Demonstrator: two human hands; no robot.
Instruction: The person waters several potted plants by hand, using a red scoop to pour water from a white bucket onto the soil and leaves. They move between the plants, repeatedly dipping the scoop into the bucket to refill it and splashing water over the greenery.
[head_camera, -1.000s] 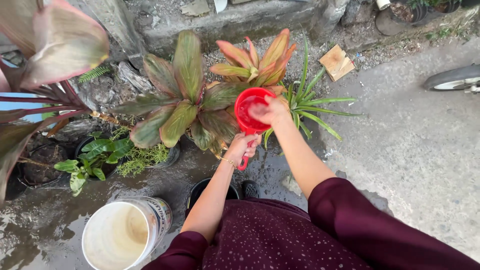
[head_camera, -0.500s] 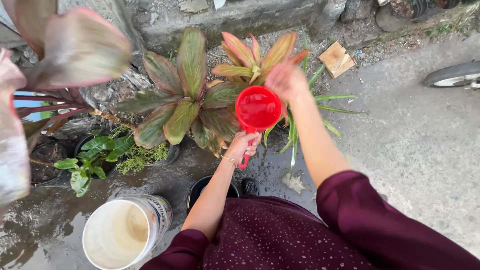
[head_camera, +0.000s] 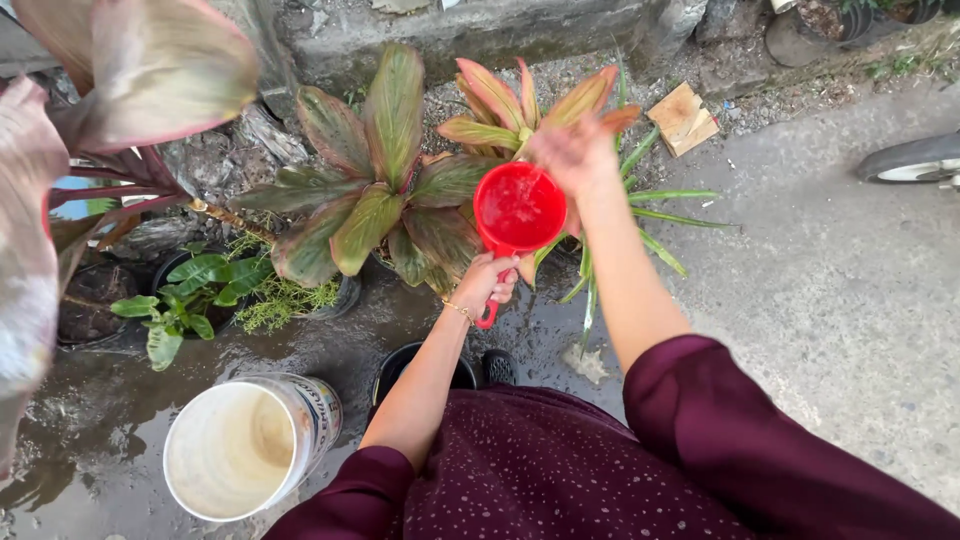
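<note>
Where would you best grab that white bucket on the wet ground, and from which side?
Grip the white bucket by its round top rim, coming down from above. It stands upright with its mouth open toward the camera, so the rim is the easiest edge to reach; no handle shows in this view. Both hands are busy elsewhere: the left hand holds the red dipper by its handle, and the right hand hovers above it.

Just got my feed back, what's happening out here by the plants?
A person stands over potted plants on wet ground. The left hand holds a red dipper by its handle, with water in it. The right hand, blurred, is raised just beyond its rim, over a red-green leafy plant. A white bucket sits at lower left.
</note>
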